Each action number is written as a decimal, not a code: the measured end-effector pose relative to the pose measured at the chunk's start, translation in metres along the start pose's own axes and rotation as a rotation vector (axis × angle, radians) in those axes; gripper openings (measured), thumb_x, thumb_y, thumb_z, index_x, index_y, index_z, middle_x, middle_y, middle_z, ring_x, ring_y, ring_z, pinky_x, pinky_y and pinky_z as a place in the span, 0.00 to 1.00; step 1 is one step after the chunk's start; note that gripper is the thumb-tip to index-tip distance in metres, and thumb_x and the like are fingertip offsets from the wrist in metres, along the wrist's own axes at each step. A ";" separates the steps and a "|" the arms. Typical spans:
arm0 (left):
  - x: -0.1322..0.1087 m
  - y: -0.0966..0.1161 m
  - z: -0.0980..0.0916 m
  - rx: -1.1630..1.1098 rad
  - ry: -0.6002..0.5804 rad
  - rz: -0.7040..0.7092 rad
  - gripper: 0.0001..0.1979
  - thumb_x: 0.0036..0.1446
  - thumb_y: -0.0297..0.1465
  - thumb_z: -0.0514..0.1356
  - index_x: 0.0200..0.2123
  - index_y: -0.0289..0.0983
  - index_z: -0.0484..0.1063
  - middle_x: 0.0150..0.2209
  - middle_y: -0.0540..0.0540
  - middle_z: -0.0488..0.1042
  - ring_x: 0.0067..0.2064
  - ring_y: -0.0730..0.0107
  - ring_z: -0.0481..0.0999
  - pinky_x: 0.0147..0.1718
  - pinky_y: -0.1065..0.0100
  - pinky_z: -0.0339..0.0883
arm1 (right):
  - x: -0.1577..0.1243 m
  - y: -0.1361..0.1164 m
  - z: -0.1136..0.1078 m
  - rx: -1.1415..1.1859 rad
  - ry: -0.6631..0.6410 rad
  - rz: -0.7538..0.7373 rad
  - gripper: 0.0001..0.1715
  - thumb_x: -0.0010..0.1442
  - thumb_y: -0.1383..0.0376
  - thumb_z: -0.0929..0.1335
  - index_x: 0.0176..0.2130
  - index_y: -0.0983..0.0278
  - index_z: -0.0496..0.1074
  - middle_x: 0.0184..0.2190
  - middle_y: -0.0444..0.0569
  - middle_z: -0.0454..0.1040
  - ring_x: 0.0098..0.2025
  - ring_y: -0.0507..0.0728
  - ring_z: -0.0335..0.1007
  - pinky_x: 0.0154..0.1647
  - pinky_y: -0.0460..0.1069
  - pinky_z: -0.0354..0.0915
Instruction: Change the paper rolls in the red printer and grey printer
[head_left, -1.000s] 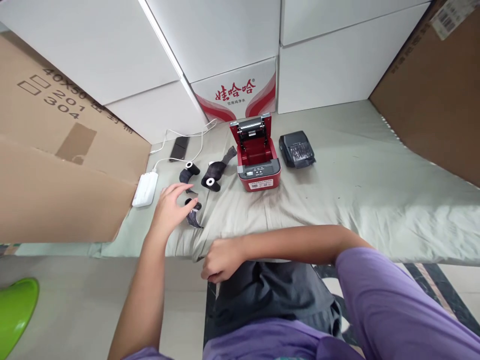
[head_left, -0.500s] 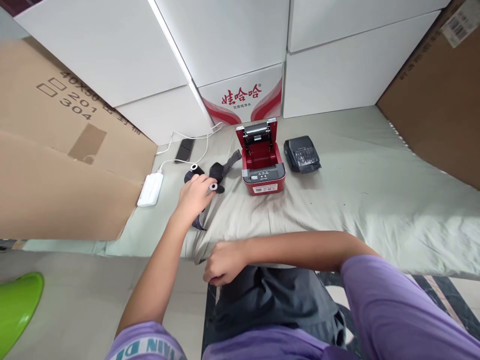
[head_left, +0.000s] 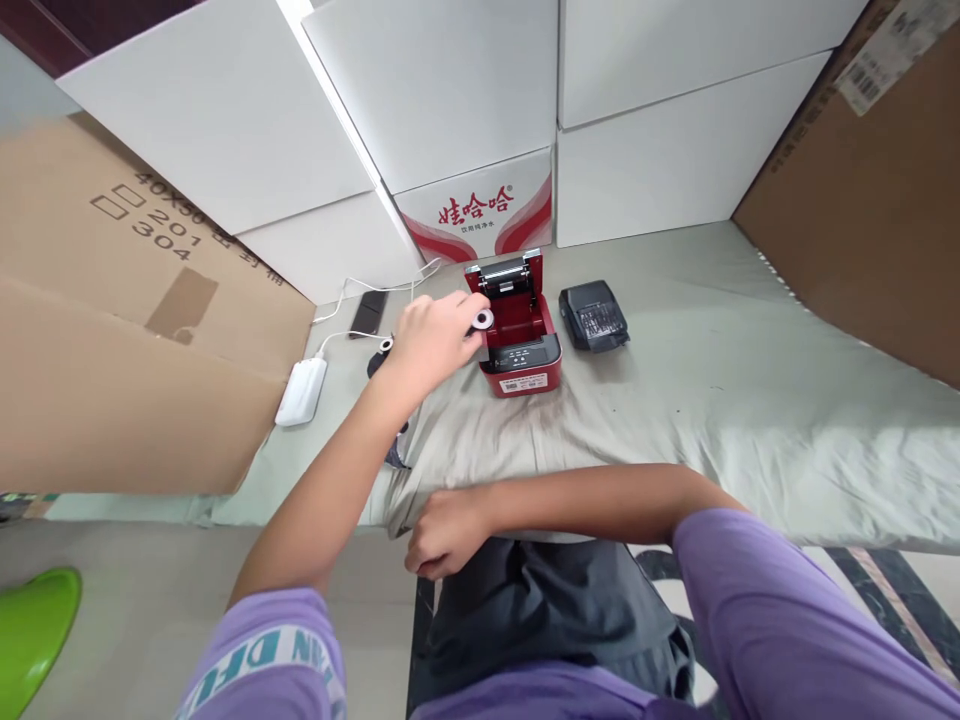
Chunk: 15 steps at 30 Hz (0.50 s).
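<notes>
My left hand is closed around a dark paper roll with a white core and holds it at the left edge of the open red label printer. The printer's lid stands up, and its bay shows red inside. Another dark roll lies on the pale cloth just behind my left wrist. Fingers curled, my right hand rests against the front edge of the cloth-covered surface; whether it holds anything is hidden.
A black printer sits right of the red one. A white power adapter with its cable and a black phone lie at the left. Cardboard boxes and white cartons wall the surface. A green object is at bottom left.
My left hand picked up a dark roll from the cloth and carried it right and away, to the open red printer. My right hand stayed put.
</notes>
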<state>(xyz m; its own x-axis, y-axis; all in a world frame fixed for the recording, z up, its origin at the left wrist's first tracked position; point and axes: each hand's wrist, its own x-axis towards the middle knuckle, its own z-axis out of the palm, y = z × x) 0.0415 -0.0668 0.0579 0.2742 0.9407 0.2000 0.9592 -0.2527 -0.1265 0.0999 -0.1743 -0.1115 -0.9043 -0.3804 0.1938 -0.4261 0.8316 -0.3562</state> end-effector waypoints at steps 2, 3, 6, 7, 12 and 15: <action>0.024 0.011 0.003 0.052 -0.067 0.063 0.17 0.60 0.27 0.58 0.51 0.40 0.76 0.47 0.41 0.79 0.48 0.50 0.79 0.48 0.56 0.66 | 0.000 0.001 0.000 0.007 -0.010 -0.005 0.11 0.67 0.63 0.63 0.34 0.60 0.73 0.40 0.48 0.82 0.36 0.54 0.74 0.27 0.51 0.50; 0.035 0.017 0.006 0.069 -0.108 0.088 0.17 0.59 0.25 0.58 0.50 0.39 0.77 0.48 0.39 0.79 0.48 0.50 0.79 0.47 0.56 0.66 | 0.000 0.001 0.000 0.011 -0.016 -0.007 0.11 0.67 0.63 0.63 0.34 0.60 0.72 0.40 0.48 0.82 0.36 0.54 0.75 0.27 0.51 0.50; 0.060 0.030 0.017 0.047 -0.221 0.176 0.17 0.56 0.22 0.58 0.48 0.36 0.79 0.49 0.37 0.78 0.50 0.51 0.79 0.46 0.59 0.68 | 0.001 0.002 0.001 0.023 -0.031 -0.005 0.12 0.67 0.62 0.62 0.34 0.60 0.72 0.40 0.47 0.82 0.37 0.54 0.74 0.28 0.50 0.51; 0.066 0.033 0.021 0.006 -0.255 0.220 0.18 0.55 0.21 0.58 0.47 0.35 0.79 0.50 0.37 0.78 0.50 0.53 0.79 0.45 0.61 0.68 | 0.001 0.002 0.001 0.026 -0.030 -0.001 0.11 0.67 0.62 0.62 0.34 0.60 0.71 0.40 0.47 0.82 0.37 0.54 0.74 0.28 0.50 0.50; 0.081 0.030 0.034 -0.271 -0.403 0.332 0.20 0.53 0.22 0.58 0.48 0.39 0.79 0.45 0.44 0.81 0.46 0.61 0.79 0.44 0.66 0.69 | 0.002 0.002 0.001 0.031 -0.018 -0.005 0.12 0.67 0.63 0.62 0.34 0.61 0.71 0.40 0.48 0.82 0.37 0.54 0.74 0.28 0.50 0.50; 0.078 0.020 0.034 -0.390 -0.353 0.284 0.18 0.54 0.25 0.60 0.48 0.38 0.77 0.44 0.45 0.81 0.45 0.61 0.79 0.45 0.65 0.69 | 0.002 0.001 0.000 0.024 -0.015 0.002 0.12 0.67 0.63 0.62 0.34 0.61 0.71 0.40 0.48 0.82 0.36 0.54 0.74 0.28 0.51 0.50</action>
<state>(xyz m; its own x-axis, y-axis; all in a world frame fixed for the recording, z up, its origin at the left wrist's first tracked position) 0.0800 0.0090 0.0381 0.5486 0.8255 -0.1327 0.8243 -0.5074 0.2513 0.0976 -0.1743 -0.1117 -0.9054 -0.3849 0.1793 -0.4246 0.8224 -0.3785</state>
